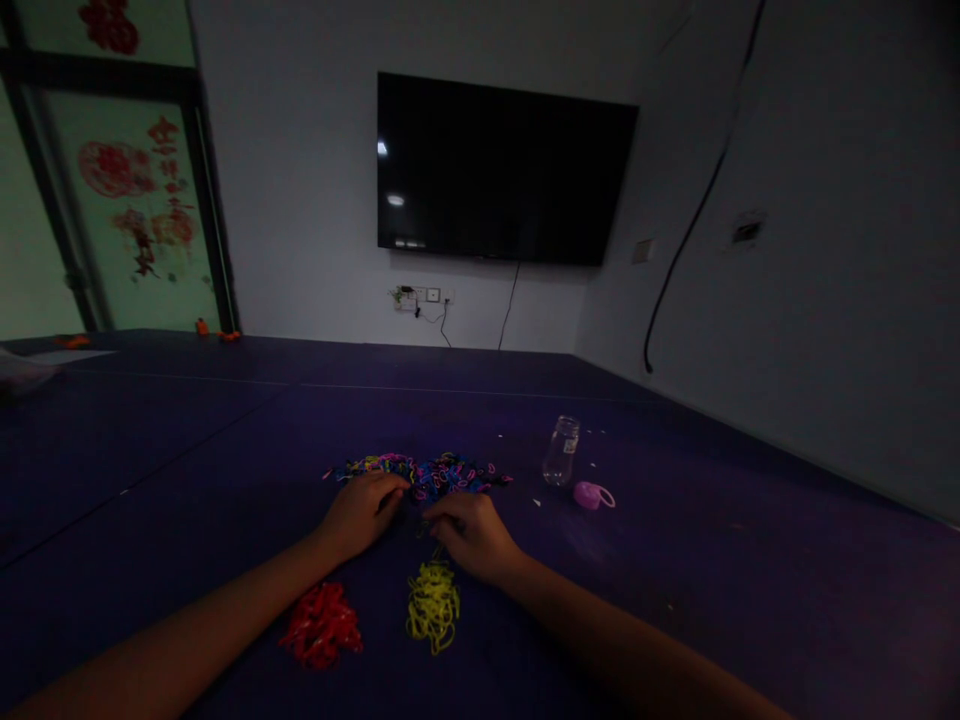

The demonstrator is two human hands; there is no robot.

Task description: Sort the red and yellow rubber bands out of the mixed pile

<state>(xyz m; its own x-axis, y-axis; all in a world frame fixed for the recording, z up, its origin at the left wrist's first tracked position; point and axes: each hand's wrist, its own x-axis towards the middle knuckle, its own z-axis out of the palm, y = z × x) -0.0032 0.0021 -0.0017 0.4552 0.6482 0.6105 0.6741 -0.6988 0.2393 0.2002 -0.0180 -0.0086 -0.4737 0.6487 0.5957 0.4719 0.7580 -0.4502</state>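
Observation:
A spread heap of small mixed-colour elastic bands (450, 476), mostly blue, pink and black, lies on the purple surface. At its near left edge is my left hand (366, 515), fingers bent and pressed together at the bands. My right hand (474, 535) is just in front of the heap, thumb and fingers pinched; whatever is between the tips is too dim to name. Below the right hand sits a pile of yellow elastic bands (433, 605), a few strands trailing up toward its fingers. A pile of red elastic bands (324, 625) lies nearer me, beside my left forearm.
Right of the heap stands a clear bottle (561, 455) without a lid, with a pink cap (591, 495) with a loop beside it. Small white scraps dot the purple surface (712, 560). A television (502, 170) hangs on the far wall; a dark cable (690, 225) runs down the right wall.

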